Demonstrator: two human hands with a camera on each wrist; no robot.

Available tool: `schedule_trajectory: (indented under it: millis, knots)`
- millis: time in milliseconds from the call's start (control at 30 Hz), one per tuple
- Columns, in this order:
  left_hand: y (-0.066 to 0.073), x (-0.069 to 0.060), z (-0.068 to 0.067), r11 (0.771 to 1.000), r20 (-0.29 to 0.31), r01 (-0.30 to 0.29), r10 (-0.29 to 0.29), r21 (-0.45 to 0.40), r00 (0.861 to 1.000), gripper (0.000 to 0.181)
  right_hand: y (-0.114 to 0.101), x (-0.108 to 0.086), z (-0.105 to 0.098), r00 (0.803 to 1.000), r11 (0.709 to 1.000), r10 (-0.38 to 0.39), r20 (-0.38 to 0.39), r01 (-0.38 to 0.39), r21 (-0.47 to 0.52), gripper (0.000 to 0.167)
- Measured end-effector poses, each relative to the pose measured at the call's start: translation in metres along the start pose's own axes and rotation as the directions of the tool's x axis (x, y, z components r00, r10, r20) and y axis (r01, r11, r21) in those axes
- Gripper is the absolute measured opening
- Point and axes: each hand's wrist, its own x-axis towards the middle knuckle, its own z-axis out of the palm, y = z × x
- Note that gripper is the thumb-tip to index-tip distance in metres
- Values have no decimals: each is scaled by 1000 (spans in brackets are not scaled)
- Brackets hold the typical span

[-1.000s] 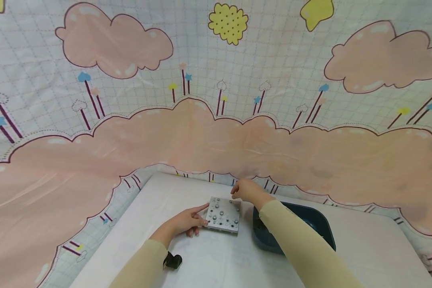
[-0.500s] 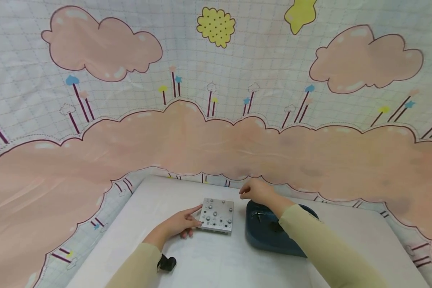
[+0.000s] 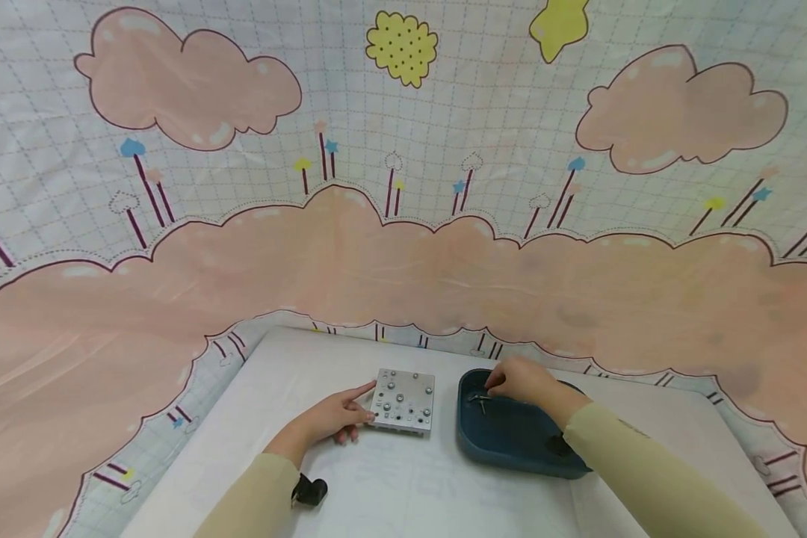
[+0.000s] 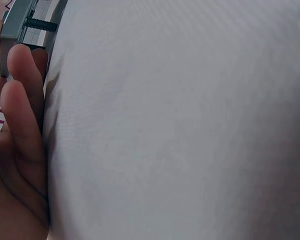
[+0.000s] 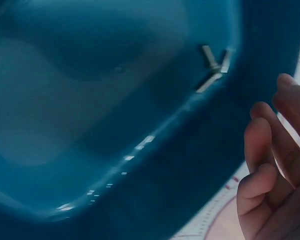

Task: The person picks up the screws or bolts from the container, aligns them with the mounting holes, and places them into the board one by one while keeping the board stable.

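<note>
A silvery metal plate (image 3: 405, 401) with holes and several bolts set in it lies on the table. Beside its left edge, my left hand (image 3: 329, 418) touches it with an extended index finger and the thumb at the near corner. In the left wrist view, threaded bolt shanks (image 4: 41, 24) stick out beneath the plate, near loosely bent fingers (image 4: 22, 107). My right hand (image 3: 524, 382) reaches over the dark blue tray (image 3: 511, 441). Its fingers (image 5: 257, 142) are loosely bent, apart from the small metal bolts (image 5: 215, 70) in the tray's corner; nothing shows between them.
A small black object (image 3: 309, 491) sits by the left forearm. Another dark item (image 3: 560, 446) shows in the tray, partly hidden by the right sleeve (image 3: 619, 441). Behind the white table (image 3: 350, 347) hangs a cloth printed with clouds (image 3: 195, 90).
My right hand has moved right from the plate's far edge and lowered into the tray's far-left corner. The left hand stays at the plate. The head view has shifted slightly.
</note>
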Motion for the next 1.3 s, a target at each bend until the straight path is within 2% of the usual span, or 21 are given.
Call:
schedule_trajectory:
  millis: [233, 433, 667, 1033, 1133, 1300]
  knots:
    - [0, -1, -1, 1000, -9, 12, -12, 7, 1000, 75, 13, 6, 17, 1000, 999, -3, 23, 4, -41, 10]
    - [2, -1, 0, 999, -16, 29, -29, 15, 999, 74, 17, 14, 30, 998, 999, 39, 54, -37, -33, 8]
    - [5, -2, 1, 999, -17, 40, -40, 14, 999, 73, 17, 21, 36, 995, 996, 79, 68, -76, -43, 13]
    - [6, 0, 2, 999, 7, 36, -35, -10, 999, 74, 14, 24, 38, 997, 993, 46, 67, -38, -111, 10]
    - [7, 0, 2, 999, 6, 33, -33, -1, 999, 74, 13, 25, 39, 998, 989, 23, 64, -13, -148, 9]
    - [6, -2, 1, 999, 2, 35, -35, 19, 999, 74, 12, 27, 41, 997, 989, -18, 78, 30, -144, 8]
